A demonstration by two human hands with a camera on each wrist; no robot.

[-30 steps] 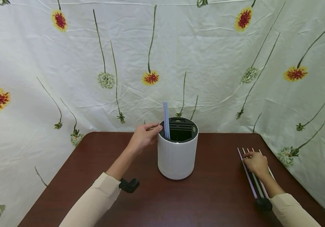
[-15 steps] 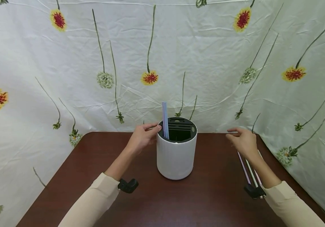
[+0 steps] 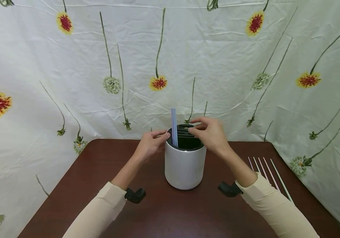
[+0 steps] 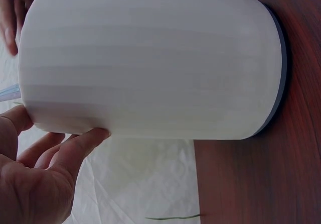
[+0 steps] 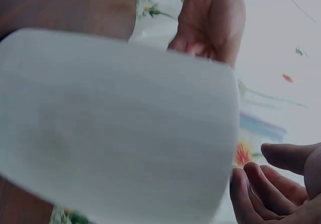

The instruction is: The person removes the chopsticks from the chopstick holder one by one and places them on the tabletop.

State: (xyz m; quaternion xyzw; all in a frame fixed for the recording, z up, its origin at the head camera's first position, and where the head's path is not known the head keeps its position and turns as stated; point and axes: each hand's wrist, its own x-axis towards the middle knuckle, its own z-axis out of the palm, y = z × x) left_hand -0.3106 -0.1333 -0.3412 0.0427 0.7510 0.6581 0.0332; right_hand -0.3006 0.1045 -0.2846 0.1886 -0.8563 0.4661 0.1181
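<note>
A white round utensil holder [image 3: 185,168] with a black slotted top stands upright on the table. My left hand [image 3: 150,145] holds it at the left of the rim; in the left wrist view the thumb presses the rim while the fingers lie along the wall. Pale purple and blue sticks, like chopsticks [image 3: 174,129], rise from the opening's left side. Over the right of the top is my right hand [image 3: 210,134], its thumb apart from the loosely bent fingers. Nothing shows between them in the right wrist view, where the fingertips are close beside the rim.
Several slim pastel sticks [image 3: 281,180] lie side by side on the right of the brown table [image 3: 98,172], partly behind the right sleeve [image 3: 272,201]. A white flowered cloth [image 3: 223,66] hangs behind the table's back edge.
My right hand has left the sticks on the right, lifted and moved left to the holder's top. The left hand and the holder have stayed put.
</note>
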